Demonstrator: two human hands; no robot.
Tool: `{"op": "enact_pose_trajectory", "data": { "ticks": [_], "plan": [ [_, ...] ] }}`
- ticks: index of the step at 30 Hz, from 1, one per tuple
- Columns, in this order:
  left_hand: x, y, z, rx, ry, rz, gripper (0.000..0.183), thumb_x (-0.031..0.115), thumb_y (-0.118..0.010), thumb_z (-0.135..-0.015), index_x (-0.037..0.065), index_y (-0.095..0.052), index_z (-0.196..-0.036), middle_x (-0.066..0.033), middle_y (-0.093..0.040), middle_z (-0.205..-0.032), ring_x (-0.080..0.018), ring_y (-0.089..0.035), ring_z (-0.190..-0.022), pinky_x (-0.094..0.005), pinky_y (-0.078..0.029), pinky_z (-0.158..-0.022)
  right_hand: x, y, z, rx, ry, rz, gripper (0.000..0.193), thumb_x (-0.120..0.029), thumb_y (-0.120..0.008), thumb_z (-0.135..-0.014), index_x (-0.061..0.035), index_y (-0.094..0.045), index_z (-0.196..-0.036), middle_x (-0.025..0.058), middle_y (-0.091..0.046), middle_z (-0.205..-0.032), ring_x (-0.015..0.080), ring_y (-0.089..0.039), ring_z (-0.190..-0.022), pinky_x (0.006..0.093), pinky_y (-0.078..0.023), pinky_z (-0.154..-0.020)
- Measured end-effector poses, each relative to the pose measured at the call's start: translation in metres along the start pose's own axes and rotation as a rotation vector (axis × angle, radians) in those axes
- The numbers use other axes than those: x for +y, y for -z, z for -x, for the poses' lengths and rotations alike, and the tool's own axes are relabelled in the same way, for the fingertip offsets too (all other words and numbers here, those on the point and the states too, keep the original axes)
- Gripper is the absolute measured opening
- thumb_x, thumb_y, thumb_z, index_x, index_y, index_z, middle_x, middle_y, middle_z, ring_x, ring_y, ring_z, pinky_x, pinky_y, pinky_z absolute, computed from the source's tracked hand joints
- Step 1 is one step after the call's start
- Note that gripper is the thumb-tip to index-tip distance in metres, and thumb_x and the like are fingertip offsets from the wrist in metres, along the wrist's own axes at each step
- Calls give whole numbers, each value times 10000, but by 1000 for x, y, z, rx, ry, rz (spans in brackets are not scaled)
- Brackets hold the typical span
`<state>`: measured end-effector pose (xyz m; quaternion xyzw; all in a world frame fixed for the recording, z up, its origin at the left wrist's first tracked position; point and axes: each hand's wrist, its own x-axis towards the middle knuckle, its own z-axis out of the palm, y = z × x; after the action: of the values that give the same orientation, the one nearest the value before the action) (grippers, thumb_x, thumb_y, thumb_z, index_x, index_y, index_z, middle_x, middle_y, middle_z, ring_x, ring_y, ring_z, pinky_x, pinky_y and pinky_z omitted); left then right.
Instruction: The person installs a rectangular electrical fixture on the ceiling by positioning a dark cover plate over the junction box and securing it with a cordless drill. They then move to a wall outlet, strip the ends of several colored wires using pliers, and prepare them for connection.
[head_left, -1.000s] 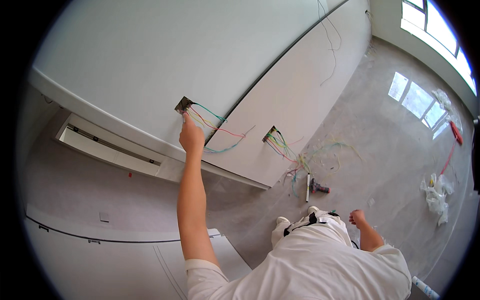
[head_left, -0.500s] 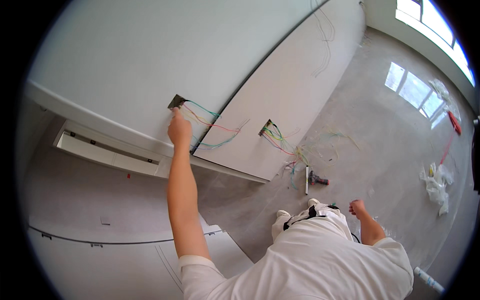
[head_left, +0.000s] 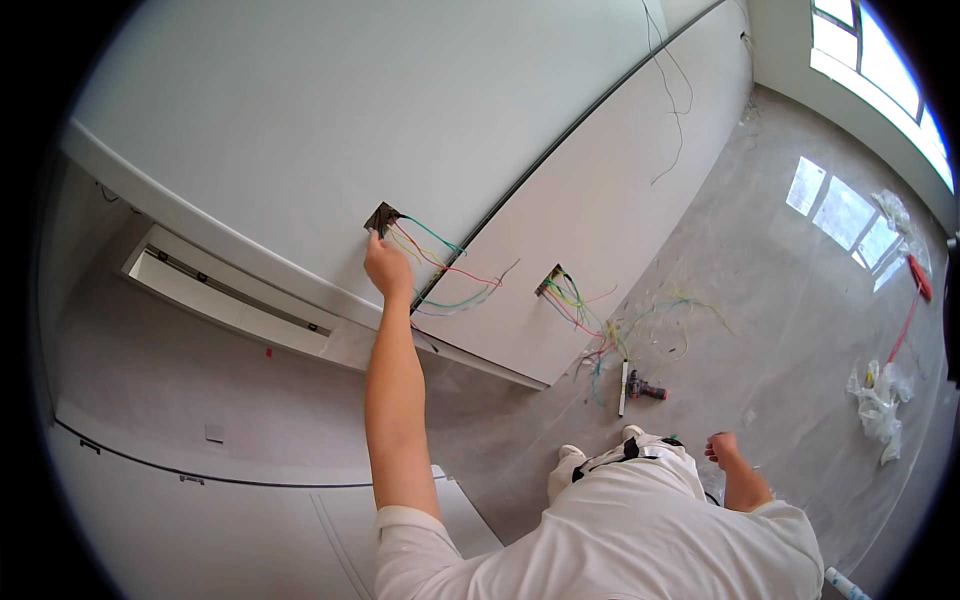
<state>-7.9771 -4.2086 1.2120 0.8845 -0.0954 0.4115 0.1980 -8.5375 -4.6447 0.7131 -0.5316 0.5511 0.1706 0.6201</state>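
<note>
Left hand raised high on a straight arm, fingertips pressed against the lower edge of a square wall box cut into the white wall panel. Fingers curled loosely together, not gripping anything that could be made out. Coloured wires spilled from that box, drooping rightward across the dark vertical seam between panels. Plenty of bare panel above and to the left of the box; a long recessed slot ran below left. Second wall box near the lower edge of the neighbouring panel, trailing its own wires down to the grey floor. Cordless drill lay on the floor just beneath. Right hand hung low beside the body, fingers curled, holding nothing visible.
</note>
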Motion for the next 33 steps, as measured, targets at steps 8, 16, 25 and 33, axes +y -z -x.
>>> {"op": "enact_pose_trajectory", "data": {
  "ticks": [8,16,25,33],
  "plan": [
    [27,-3,8,-68,224,-5,236,70,-492,-984,-31,-528,-1194,-272,-695,-1032,-428,-675,-1007,-507,-525,-869,-2,0,6,3,50,-57,188,-129,-623,-891,-50,-632,-1061,84,-643,-807,223,-654,-631,373,-509,-540],
    [3,-21,11,-4,425,285,285,45,-630,-937,-24,-451,-1148,-227,-649,-1025,-391,-675,-925,-474,-526,-805,12,4,8,19,5,-59,132,-135,-625,-896,-58,-640,-1003,82,-637,-797,227,-656,-633,377,-510,-538],
    [28,25,77,75,202,68,605,86,-727,-866,-59,-405,-1358,-248,-498,-1293,-383,-516,-1226,-483,-435,-1000,25,9,-1,21,10,-74,116,-139,-632,-896,-49,-644,-969,91,-640,-755,229,-657,-618,375,-512,-531],
    [-52,47,363,-316,517,47,747,90,-724,-849,-49,-326,-1465,-262,-398,-1436,-407,-420,-1333,-462,-392,-1097,0,0,7,19,5,8,165,-147,-641,-887,-53,-659,-1022,90,-665,-820,223,-667,-643,373,-518,-535]
  ]
}}
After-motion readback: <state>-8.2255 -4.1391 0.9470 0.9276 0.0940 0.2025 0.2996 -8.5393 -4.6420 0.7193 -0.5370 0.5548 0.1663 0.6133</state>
